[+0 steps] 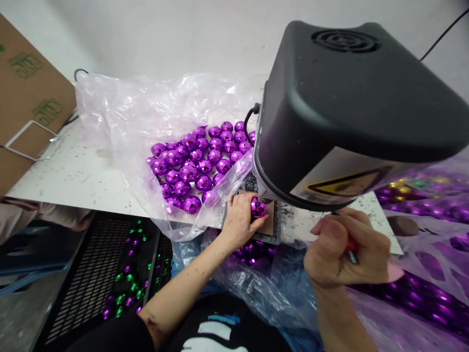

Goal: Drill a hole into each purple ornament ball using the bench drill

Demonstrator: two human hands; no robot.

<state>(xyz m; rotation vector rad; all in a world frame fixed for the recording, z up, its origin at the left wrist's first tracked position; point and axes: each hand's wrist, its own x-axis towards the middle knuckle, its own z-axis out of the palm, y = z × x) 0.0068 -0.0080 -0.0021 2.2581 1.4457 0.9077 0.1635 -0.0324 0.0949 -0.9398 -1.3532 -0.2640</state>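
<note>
Purple bead (258, 207) between bead pile (188, 173) in clear plastic (113, 105) and black machine (351, 102)

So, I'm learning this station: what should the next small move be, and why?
Probably steady the purple bead with the left hand before moving the red handle: that hand holds it beside the black machine's lower end, and the right hand is closed round the handle.

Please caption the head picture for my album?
Left hand holds a shiny purple ball; right hand grips something red.
</note>
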